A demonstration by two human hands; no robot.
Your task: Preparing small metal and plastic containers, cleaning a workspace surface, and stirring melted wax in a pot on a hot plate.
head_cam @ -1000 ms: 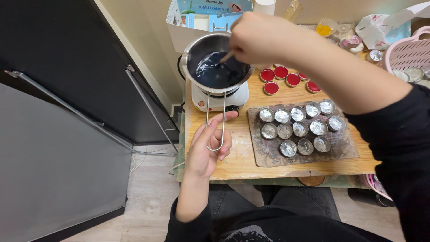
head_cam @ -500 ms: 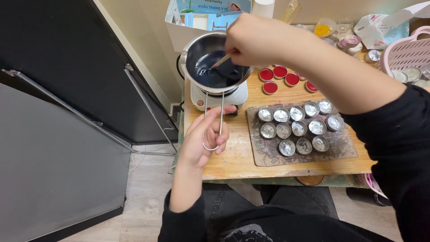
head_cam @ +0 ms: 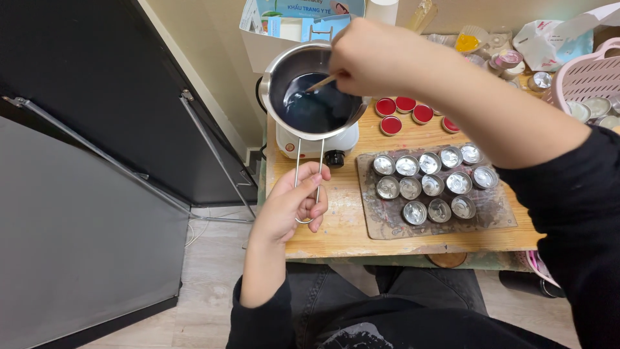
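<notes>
The left hand (head_cam: 294, 203) was closed around the long wire loop handle (head_cam: 309, 178) of a round steel melting pot (head_cam: 314, 90), which sat on a small white electric heater (head_cam: 316, 142) at the back left of the wooden table (head_cam: 349, 223). Dark blue liquid (head_cam: 316, 106) filled the pot's bottom. The right hand (head_cam: 371, 58) hovered over the pot's rim, pinching a thin wooden stick (head_cam: 321, 83) whose tip dipped into the liquid.

Behind the pot stood a pale blue and white printed card package (head_cam: 284, 16), cut off by the top edge of the view. At the far right lay a crumpled white and light blue packet (head_cam: 555, 39), partly hidden by the forearm, and beside it a pink slotted plastic basket (head_cam: 584, 77), cut off at the right edge.

Empty silver foil cups (head_cam: 429, 184) stood in rows on a stained brown mat (head_cam: 491, 213). Small round cups filled with red wax (head_cam: 403, 113) sat just behind them, several covered by the right arm. The things at the back near a yellow-filled container (head_cam: 468, 40) were too small and crowded to make out. The stick's upper end was hidden inside the right fist.
</notes>
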